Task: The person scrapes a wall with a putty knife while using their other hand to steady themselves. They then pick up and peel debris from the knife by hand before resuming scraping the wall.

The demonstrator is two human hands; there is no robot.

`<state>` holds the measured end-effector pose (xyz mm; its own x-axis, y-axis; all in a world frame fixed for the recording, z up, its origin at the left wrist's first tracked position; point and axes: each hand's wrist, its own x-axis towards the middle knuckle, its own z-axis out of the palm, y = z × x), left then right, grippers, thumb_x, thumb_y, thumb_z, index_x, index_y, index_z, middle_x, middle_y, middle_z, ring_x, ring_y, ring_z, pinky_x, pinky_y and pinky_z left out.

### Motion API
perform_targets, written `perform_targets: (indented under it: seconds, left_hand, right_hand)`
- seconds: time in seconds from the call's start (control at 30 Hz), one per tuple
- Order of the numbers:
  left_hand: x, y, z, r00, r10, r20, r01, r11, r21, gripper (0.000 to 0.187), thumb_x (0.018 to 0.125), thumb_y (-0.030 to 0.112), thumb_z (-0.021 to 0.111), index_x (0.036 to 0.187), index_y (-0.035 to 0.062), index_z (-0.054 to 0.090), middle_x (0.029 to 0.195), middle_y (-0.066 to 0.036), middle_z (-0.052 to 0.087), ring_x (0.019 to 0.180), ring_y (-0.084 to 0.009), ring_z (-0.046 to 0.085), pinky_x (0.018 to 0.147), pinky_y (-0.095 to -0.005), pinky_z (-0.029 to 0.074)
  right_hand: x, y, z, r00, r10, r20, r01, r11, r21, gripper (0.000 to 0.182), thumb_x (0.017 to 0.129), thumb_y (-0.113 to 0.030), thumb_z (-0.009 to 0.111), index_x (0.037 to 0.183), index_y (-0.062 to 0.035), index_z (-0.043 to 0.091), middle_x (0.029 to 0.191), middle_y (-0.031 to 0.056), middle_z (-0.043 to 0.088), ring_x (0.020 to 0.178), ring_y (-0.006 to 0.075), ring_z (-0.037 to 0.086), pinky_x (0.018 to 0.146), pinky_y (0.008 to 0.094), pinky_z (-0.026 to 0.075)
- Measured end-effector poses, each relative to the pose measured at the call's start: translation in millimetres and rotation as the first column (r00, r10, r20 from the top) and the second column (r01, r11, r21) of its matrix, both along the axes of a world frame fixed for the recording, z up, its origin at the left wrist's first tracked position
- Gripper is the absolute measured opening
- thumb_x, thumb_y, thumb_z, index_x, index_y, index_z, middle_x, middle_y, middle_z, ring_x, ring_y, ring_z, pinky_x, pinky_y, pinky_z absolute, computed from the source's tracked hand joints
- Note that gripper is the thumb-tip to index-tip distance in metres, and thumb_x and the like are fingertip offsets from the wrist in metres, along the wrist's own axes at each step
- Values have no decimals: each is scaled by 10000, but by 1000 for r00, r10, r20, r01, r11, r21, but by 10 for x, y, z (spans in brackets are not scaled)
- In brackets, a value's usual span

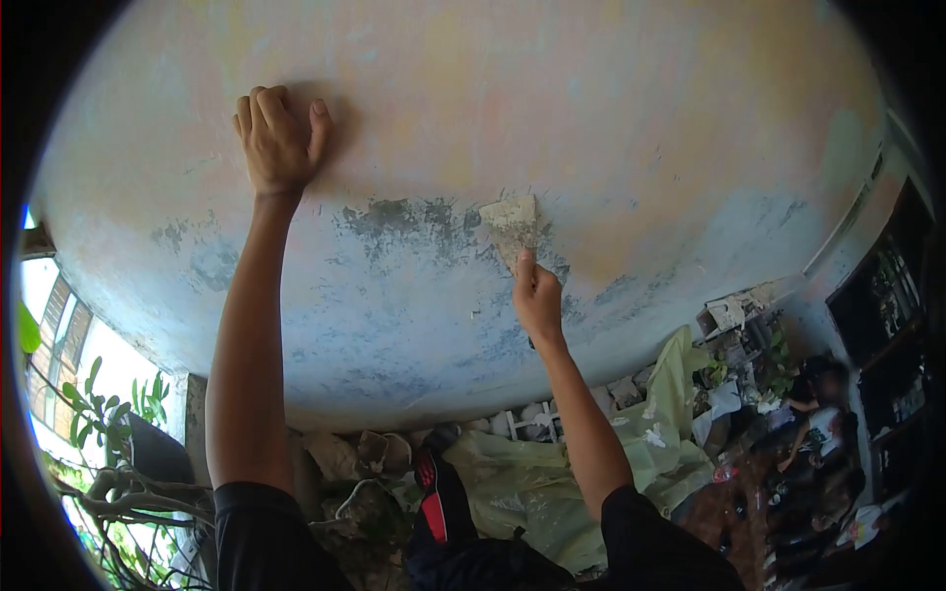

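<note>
My left hand (281, 143) leans on the painted wall (611, 128) at upper left. Its fingers are curled in, the thumb stands apart, and nothing shows in it. Lower and to the right, my right hand (539, 300) is closed around a putty knife (510, 225), thumb pressed along it. The knife's wide blade points up and lies against the wall, its face crusted with pale and grey matter; the handle is hidden in my fist. Beside the blade, to its left, a dark rough patch (394, 219) shows where the paint is gone.
A pale green sheet (532, 483) covers the ground below, near rubble and stones (379, 453). Branches and a leafy plant (118, 414) stand at lower left by a bright opening. At the far right are several people (818, 433) and dark windows (892, 276).
</note>
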<state>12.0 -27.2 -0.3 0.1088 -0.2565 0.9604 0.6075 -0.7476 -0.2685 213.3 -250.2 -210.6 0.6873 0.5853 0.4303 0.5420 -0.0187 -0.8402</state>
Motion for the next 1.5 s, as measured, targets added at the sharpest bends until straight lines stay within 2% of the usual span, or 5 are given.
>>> perform_targets:
  seconds: [0.1, 0.43, 0.6, 0.9, 1.5]
  left_hand:
    - [4, 20, -29, 1000, 1, 5, -1, 1000, -20, 297, 814, 281, 580, 861, 6, 479, 807, -110, 484, 767, -280, 457, 750, -395, 376]
    - [-10, 38, -38, 1000, -6, -9, 6, 1000, -11, 321, 827, 306, 572, 863, 0, 481, 792, -108, 477, 759, -277, 454, 745, -391, 374]
    - [-4, 17, 3, 1000, -5, -6, 5, 1000, -1, 330, 834, 312, 566, 868, -5, 483, 788, -109, 477, 755, -276, 453, 744, -392, 375]
    - [8, 34, -4, 1000, 5, -3, -5, 999, 41, 331, 849, 317, 554, 860, -4, 477, 774, -120, 473, 738, -279, 447, 744, -399, 375]
    - [-8, 84, -42, 999, 37, -9, -37, 999, 15, 374, 838, 339, 562, 881, -24, 487, 799, -139, 498, 762, -293, 468, 760, -410, 382]
  right_hand:
    - [10, 72, 326, 1000, 8, -22, -4, 986, 167, 576, 996, -417, 350, 533, -73, 344, 455, 7, 293, 421, 101, 290, 441, 311, 244]
    - [-3, 96, 202, 1000, 14, -6, -13, 988, 155, 592, 990, -444, 355, 533, -67, 354, 443, 1, 311, 410, 111, 326, 424, 316, 263]
    - [-25, 50, 37, 995, 51, -87, -47, 998, 49, 593, 979, -425, 384, 596, 20, 466, 481, 110, 443, 450, 182, 410, 466, 358, 327]
    - [17, 50, 136, 977, 144, -156, -128, 986, 106, 600, 990, -434, 354, 560, -17, 396, 463, 48, 310, 444, 139, 290, 457, 358, 247]
    - [105, -12, 278, 978, 156, -139, -145, 986, 88, 591, 983, -426, 381, 555, -19, 399, 465, 40, 329, 453, 117, 306, 448, 338, 257]
